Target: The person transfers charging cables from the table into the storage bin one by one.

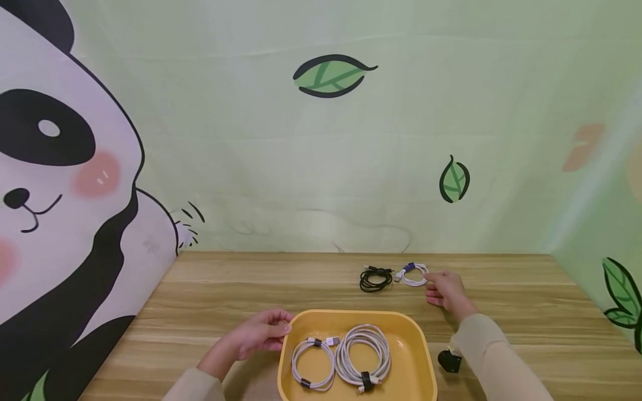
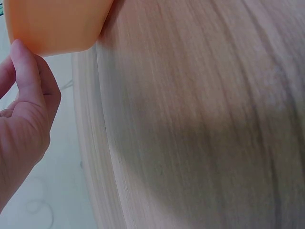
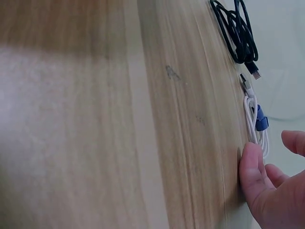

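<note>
My left hand (image 1: 261, 335) is at the left rim of a yellow plastic tray (image 1: 351, 315), thumb and fingers pinching its upper corner. Inside lie two coiled cables: a smaller pale USB cable (image 1: 296, 367) with black ties and a thicker pale cable (image 1: 386, 356) with a black strap. Farther back, my right hand (image 1: 448, 288) reaches to a coiled white USB cable (image 1: 414, 284) with a blue tie. In the right wrist view a fingertip meets this cable (image 3: 251, 121), while the thumb stands apart from it. A coiled black cable (image 1: 375, 279) lies just left of the white one.
The wooden table (image 1: 225, 284) ends at a green cloth backdrop (image 1: 251, 167) printed with a panda and leaves. A small black object (image 1: 449, 361) shows beside my right sleeve, right of the tray.
</note>
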Demonstrator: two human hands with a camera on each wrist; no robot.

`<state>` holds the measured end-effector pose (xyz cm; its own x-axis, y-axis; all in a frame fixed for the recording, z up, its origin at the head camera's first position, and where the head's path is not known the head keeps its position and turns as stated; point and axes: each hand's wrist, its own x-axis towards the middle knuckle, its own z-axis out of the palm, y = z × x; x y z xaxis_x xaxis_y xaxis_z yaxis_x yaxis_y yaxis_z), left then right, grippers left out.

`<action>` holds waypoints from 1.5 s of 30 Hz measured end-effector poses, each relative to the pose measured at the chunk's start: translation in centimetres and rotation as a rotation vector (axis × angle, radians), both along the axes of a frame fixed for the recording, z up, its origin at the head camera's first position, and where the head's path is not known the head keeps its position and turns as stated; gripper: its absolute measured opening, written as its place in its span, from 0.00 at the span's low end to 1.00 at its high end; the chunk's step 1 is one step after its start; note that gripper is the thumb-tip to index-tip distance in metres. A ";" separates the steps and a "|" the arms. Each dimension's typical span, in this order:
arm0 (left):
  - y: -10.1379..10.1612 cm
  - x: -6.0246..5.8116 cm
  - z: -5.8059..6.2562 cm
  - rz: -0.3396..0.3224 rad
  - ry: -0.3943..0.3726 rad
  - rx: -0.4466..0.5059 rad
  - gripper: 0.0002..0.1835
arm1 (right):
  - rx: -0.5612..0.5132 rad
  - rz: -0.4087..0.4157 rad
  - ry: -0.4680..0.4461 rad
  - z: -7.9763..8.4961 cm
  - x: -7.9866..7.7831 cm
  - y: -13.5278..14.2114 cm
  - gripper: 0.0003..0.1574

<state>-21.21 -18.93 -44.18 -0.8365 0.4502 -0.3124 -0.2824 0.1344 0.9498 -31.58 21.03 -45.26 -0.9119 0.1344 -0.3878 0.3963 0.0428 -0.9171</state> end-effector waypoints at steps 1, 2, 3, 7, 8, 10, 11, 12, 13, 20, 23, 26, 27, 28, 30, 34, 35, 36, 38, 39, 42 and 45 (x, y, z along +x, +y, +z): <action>0.0 0.0 0.0 0.000 0.000 -0.001 0.18 | 0.007 0.002 0.002 -0.1 -0.1 0.0 0.16; 0.0 0.0 0.0 0.000 0.001 -0.003 0.18 | 0.019 0.001 0.003 -0.1 -0.1 0.0 0.17; 0.0 0.0 0.0 0.000 0.002 -0.005 0.18 | 0.029 0.001 0.006 -0.2 -0.2 0.0 0.17; 0.0 0.0 0.0 0.000 0.006 -0.015 0.18 | 0.075 0.004 0.012 -0.5 -0.6 0.0 0.18; 0.0 0.0 0.0 0.000 0.006 -0.017 0.18 | 0.085 0.002 0.011 -0.6 -0.7 0.0 0.18; 0.0 0.0 0.0 0.000 0.004 -0.018 0.18 | 0.105 -0.001 0.012 -0.7 -0.8 0.0 0.18; 0.0 0.0 0.0 0.000 0.004 -0.019 0.18 | 0.115 -0.001 0.013 -0.7 -0.8 0.0 0.18; 0.0 0.0 0.0 0.000 0.004 -0.019 0.18 | 0.125 -0.007 0.012 -0.8 -0.9 -0.1 0.18; 0.0 0.0 0.0 0.000 0.003 -0.018 0.18 | 0.136 -0.010 0.012 -0.8 -0.9 -0.1 0.18; 0.0 0.0 0.0 -0.005 0.002 -0.013 0.17 | 0.251 -0.009 0.033 -0.8 -1.0 -0.5 0.14; 0.0 0.0 0.0 -0.009 0.002 -0.013 0.17 | 0.311 -0.011 0.045 -0.7 -1.0 -0.7 0.14; 0.0 0.0 0.1 -0.009 0.001 -0.019 0.17 | 0.366 -0.014 0.057 -0.7 -0.9 -0.9 0.13; 0.0 0.0 0.1 -0.006 0.001 -0.020 0.17 | 0.383 -0.013 0.063 -0.7 -0.9 -0.9 0.14; 0.0 0.0 0.0 -0.004 0.001 -0.021 0.17 | 0.403 -0.011 0.068 -0.7 -0.9 -0.9 0.13; 0.0 0.0 0.1 -0.002 -0.002 -0.022 0.18 | 0.439 -0.005 0.075 -0.7 -0.9 -1.0 0.13; 0.0 0.0 0.0 0.004 -0.004 -0.025 0.18 | 0.509 0.015 0.086 -0.7 -0.9 -1.0 0.13; 0.0 0.0 -0.1 0.004 -0.003 -0.026 0.18 | 0.525 0.022 0.088 -0.7 -0.9 -1.0 0.13; -0.1 0.0 -0.1 0.006 -0.003 -0.025 0.18 | 0.540 0.028 0.091 -0.6 -0.8 -1.1 0.13; -0.1 0.0 -0.1 0.002 0.000 -0.026 0.18 | 0.566 0.042 0.096 -0.5 -0.8 -1.1 0.12; -0.1 0.0 -0.1 0.002 0.001 -0.025 0.18 | 0.580 0.049 0.097 -0.5 -0.8 -1.1 0.12; -0.1 0.0 -0.1 0.004 0.001 -0.025 0.18 | 0.621 0.065 0.101 -0.3 -0.7 -1.2 0.12; -0.1 0.0 -0.1 0.010 0.001 -0.026 0.18 | 0.649 0.076 0.102 -0.1 -0.7 -1.3 0.12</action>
<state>-21.19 -19.07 -44.28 -0.8411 0.4336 -0.3232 -0.2828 0.1567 0.9463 -32.27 19.74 -45.40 -0.9560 0.2453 -0.1607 0.2826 0.6241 -0.7284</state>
